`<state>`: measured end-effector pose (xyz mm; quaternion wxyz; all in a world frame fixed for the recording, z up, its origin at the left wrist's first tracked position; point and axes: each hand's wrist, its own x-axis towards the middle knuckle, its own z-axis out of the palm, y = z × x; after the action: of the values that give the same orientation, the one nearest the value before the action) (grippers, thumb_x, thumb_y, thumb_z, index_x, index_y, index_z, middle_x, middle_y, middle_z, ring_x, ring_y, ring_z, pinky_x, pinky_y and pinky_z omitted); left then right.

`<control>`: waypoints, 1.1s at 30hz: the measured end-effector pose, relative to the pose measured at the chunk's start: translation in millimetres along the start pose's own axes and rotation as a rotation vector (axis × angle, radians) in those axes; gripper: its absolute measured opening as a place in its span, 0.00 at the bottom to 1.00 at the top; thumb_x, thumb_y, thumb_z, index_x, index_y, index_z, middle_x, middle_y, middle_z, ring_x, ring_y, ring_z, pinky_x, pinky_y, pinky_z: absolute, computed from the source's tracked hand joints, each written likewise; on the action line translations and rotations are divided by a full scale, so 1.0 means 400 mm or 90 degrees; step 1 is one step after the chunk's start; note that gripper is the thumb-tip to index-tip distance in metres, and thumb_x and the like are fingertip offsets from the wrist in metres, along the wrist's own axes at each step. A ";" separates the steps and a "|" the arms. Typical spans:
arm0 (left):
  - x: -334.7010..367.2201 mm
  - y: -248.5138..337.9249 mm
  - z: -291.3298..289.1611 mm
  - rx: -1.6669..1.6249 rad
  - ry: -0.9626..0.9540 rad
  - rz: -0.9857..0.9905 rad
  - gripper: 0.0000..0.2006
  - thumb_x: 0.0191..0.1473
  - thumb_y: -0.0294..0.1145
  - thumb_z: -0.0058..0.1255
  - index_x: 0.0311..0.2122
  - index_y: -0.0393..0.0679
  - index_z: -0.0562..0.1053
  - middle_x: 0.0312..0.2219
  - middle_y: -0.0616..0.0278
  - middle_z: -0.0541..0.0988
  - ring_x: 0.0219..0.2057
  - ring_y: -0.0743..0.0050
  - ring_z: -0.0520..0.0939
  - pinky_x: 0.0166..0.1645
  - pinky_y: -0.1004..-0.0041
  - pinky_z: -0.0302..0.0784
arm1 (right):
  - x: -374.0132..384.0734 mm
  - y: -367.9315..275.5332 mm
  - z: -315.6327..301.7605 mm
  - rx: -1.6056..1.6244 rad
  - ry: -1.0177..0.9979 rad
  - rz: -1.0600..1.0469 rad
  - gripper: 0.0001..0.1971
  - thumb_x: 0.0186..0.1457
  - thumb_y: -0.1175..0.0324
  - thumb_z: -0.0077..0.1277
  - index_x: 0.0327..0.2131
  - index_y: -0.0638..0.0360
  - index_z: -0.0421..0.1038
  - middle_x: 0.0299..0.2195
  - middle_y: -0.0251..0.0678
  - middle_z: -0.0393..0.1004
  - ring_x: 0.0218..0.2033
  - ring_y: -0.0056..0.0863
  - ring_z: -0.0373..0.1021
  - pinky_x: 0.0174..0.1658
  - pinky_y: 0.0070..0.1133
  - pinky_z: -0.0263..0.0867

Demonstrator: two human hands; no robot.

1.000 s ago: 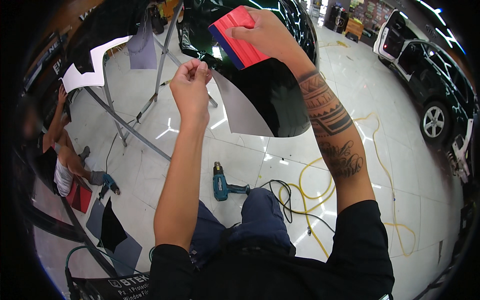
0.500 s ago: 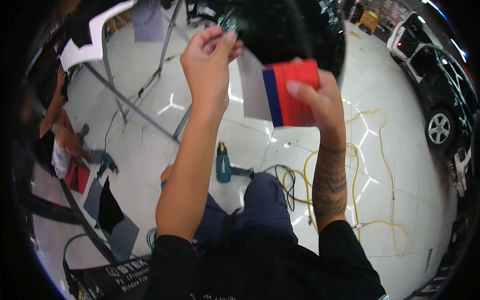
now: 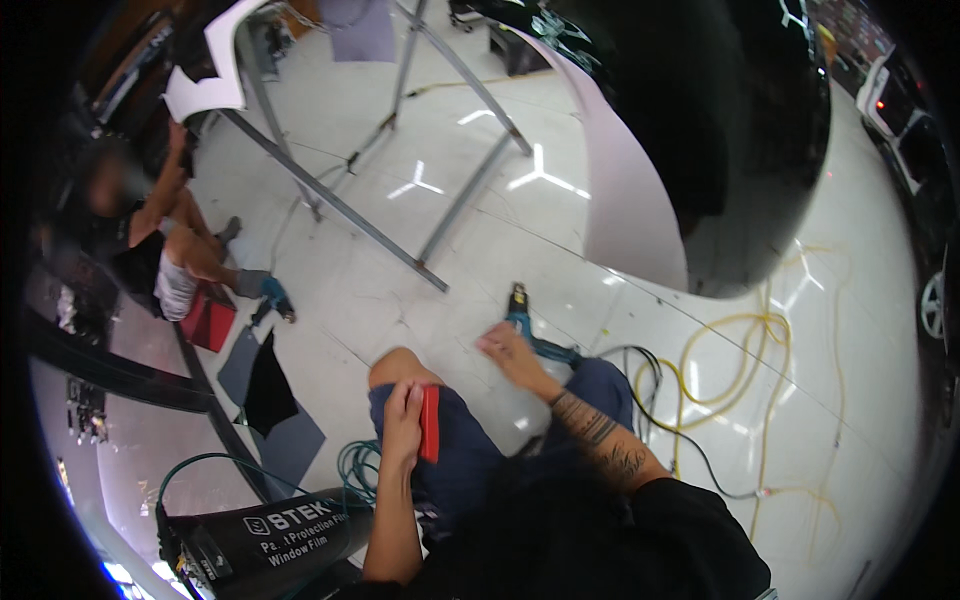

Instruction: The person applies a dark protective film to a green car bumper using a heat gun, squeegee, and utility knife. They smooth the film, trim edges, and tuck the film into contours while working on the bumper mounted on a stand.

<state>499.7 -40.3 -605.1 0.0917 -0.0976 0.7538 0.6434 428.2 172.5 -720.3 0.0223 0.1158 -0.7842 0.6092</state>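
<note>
My left hand [image 3: 402,418] is closed on a red squeegee [image 3: 430,424], held upright over my left thigh. My right hand [image 3: 514,356] is above the floor between my knees, its fingers stretched toward the left with nothing seen in them. Just beyond and partly behind it lies a teal heat gun [image 3: 519,318] with a dark nozzle. From here I cannot tell whether the hand touches the gun. Ahead on the right hangs a large glossy black panel [image 3: 740,200], with a pale film sheet [image 3: 630,190] along its left edge.
Yellow hose [image 3: 735,330] and black cord [image 3: 655,385] loop across the tiled floor [image 3: 540,240]. A grey metal stand [image 3: 330,195] is ahead left. Another person [image 3: 150,225] sits at the left near a second teal tool [image 3: 278,298]. A black roll-shaped bag [image 3: 270,535] lies lower left.
The red squeegee has passed from my right hand to my left. Both hands have dropped from the panel toward my lap. The view has shifted, showing more of the panel and film.
</note>
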 end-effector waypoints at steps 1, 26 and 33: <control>-0.008 0.019 -0.023 0.116 0.059 0.062 0.10 0.61 0.33 0.45 0.41 0.37 0.72 0.33 0.59 0.73 0.36 0.70 0.75 0.43 0.73 0.70 | 0.023 0.145 -0.015 -0.249 0.134 -0.043 0.13 0.55 0.62 0.50 0.36 0.63 0.72 0.38 0.49 0.70 0.41 0.46 0.67 0.45 0.37 0.65; 0.144 -0.064 -0.152 0.630 0.011 0.207 0.34 0.40 0.37 0.64 0.57 0.50 0.67 0.56 0.55 0.64 0.55 0.52 0.64 0.57 0.56 0.59 | -0.059 -0.197 -0.059 -0.254 -0.066 0.015 0.32 0.52 0.45 0.53 0.49 0.63 0.61 0.35 0.53 0.74 0.34 0.53 0.73 0.35 0.38 0.68; 0.222 -0.161 -0.167 0.592 0.026 0.110 0.40 0.40 0.27 0.62 0.61 0.55 0.60 0.55 0.61 0.63 0.56 0.53 0.62 0.54 0.49 0.61 | -0.133 -0.457 -0.077 -0.271 0.014 -0.157 0.33 0.48 0.59 0.58 0.55 0.62 0.59 0.32 0.41 0.67 0.29 0.42 0.69 0.31 0.31 0.65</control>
<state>430.1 -118.9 -679.3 0.0570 0.0046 0.9689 0.2407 514.9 168.2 -548.1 0.1288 0.1967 -0.8747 0.4239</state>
